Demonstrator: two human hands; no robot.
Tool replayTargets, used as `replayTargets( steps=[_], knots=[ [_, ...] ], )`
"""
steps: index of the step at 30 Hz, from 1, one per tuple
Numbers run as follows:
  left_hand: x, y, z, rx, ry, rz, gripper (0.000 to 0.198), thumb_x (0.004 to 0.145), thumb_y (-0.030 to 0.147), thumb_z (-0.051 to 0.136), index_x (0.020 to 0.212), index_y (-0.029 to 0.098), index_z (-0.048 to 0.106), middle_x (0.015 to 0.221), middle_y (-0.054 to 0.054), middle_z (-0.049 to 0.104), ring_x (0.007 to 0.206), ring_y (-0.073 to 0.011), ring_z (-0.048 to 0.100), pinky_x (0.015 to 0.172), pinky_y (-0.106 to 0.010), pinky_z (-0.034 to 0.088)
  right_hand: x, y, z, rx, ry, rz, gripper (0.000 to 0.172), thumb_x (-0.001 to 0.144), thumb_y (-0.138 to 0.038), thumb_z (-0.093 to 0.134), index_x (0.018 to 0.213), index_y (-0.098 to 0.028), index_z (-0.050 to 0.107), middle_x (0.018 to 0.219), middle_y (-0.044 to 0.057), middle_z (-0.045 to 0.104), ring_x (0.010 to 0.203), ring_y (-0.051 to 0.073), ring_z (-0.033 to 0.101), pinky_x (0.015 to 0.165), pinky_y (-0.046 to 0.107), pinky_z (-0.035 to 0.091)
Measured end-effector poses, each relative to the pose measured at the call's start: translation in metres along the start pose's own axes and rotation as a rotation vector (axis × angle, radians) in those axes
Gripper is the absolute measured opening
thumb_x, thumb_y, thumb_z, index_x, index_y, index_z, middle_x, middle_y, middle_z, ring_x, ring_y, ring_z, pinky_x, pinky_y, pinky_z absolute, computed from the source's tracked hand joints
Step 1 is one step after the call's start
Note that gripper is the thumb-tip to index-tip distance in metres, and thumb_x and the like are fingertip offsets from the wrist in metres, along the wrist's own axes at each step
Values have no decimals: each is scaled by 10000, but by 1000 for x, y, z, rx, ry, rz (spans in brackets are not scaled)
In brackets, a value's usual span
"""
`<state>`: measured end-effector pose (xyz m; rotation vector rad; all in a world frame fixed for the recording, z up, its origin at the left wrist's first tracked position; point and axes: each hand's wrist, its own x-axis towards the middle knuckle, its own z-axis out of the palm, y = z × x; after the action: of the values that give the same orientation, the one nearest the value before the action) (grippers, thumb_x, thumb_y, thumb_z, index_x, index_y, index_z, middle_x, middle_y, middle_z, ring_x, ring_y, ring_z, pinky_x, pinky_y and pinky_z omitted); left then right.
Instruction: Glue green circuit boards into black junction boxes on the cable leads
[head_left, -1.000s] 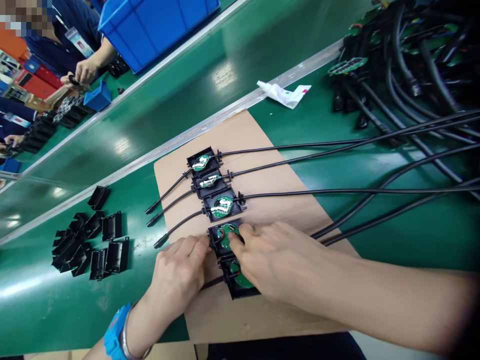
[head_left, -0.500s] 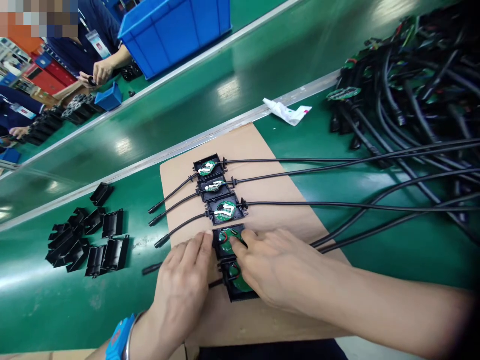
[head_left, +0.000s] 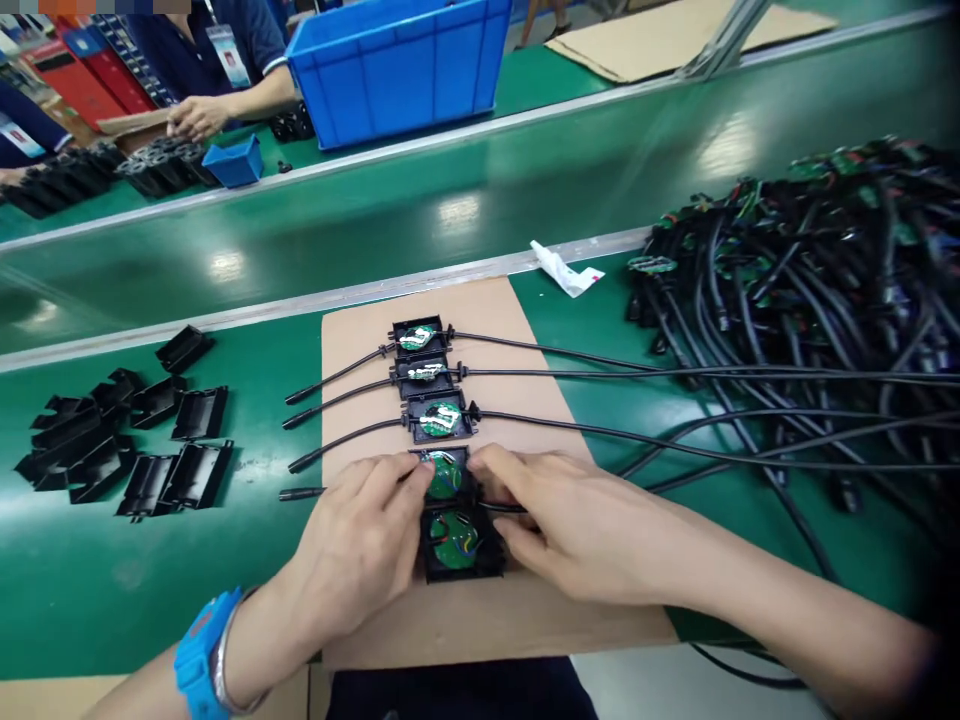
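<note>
Five flat black plastic cases stand in a column on the cardboard sheet, each with a green circuit board. The upper three boards carry white paste. My left hand is closed, its fingertips gripping the left edge of the fourth case, which shows thin wires on its board. On the right side, my right hand has its index fingertip by that case's edge; index and thumb curl around a black cable. The nearest case lies just below, its board bare of paste. Part of the fourth case is hidden by my fingers.
Several empty black cases lie at left. A large heap of black cables with boards fills the right. A white tube lies near the metal rail. Across the bench are a blue crate and a co-worker's hand.
My right hand has moved off the fourth case's board to its right side, uncovering the nearest board. My left hand stays at the case's left edge. The view has levelled and shifted.
</note>
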<state>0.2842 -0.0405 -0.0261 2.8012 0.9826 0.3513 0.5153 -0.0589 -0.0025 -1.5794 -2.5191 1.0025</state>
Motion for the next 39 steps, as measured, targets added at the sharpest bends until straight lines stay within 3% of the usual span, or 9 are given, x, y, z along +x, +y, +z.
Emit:
replayTargets(
  steps=[4, 9, 13, 16, 21, 27, 31, 34, 39],
  knots=[
    [8, -6, 11, -146, -92, 158, 231, 904, 94, 419, 1045, 134, 599, 1123, -82, 631, 1000, -209, 580, 900, -394, 473, -4, -3, 2, -34, 22, 36, 103, 864, -176, 428, 892, -171, 527, 817, 43, 609, 707, 177, 567, 662, 300, 404],
    [8, -11, 19, -207, -121, 125, 233, 905, 77, 403, 1020, 139, 595, 1159, -67, 630, 1046, -196, 572, 922, -376, 450, 1, 1, 12, 18, 18, -29, 156, 889, -160, 402, 788, -179, 519, 743, 18, 584, 654, 149, 537, 599, 262, 391],
    [6, -12, 18, -255, -126, 126, 239, 904, 80, 394, 1012, 144, 598, 1165, -66, 629, 1074, -193, 562, 958, -367, 435, 8, 16, 30, -50, 317, -211, 206, 854, -71, 374, 751, -155, 532, 751, 45, 546, 665, 145, 497, 597, 253, 403],
    [5, -13, 18, -254, -143, 124, 275, 905, 77, 381, 1062, 154, 594, 1169, -66, 623, 1081, -191, 553, 976, -367, 428, 11, 25, 39, -163, 429, -208, 222, 835, -45, 378, 758, -142, 562, 728, 48, 539, 661, 149, 494, 597, 254, 414],
    [6, -7, 22, -162, -146, 143, 482, 872, 70, 376, 1340, 168, 440, 1205, -83, 592, 1049, -224, 545, 949, -399, 434, 12, 22, 41, -294, 375, -179, 260, 826, -27, 362, 768, -154, 582, 718, 46, 556, 665, 162, 507, 540, 248, 385],
    [12, 9, 26, 7, -169, 119, 382, 846, 76, 387, 1187, 87, 559, 1008, -88, 625, 903, -240, 535, 868, -398, 438, 16, 14, 41, -551, 323, -246, 198, 823, -47, 408, 789, -152, 572, 749, 75, 577, 660, 193, 491, 449, 256, 300],
    [8, 6, 26, 5, -117, 121, 474, 824, 50, 386, 1283, 108, 488, 1097, -82, 615, 947, -239, 514, 886, -407, 399, 14, 18, 32, -361, 301, -214, 215, 825, -47, 414, 826, -148, 604, 806, 70, 583, 732, 188, 510, 608, 292, 428],
    [5, 3, 25, 6, -131, 128, 527, 823, 48, 389, 1339, 145, 436, 1147, -80, 601, 965, -243, 505, 895, -427, 380, 14, 24, 28, -125, 332, -154, 230, 878, -96, 399, 927, -140, 619, 869, 80, 574, 816, 184, 506, 738, 328, 453],
    [11, 9, 24, 14, -198, 89, 515, 790, 18, 427, 1287, 140, 484, 1054, -77, 623, 879, -236, 512, 807, -418, 406, 19, 28, 37, 27, 392, -193, 293, 861, -45, 333, 717, -141, 569, 756, 59, 535, 726, 162, 441, 658, 289, 407]
  ],
)
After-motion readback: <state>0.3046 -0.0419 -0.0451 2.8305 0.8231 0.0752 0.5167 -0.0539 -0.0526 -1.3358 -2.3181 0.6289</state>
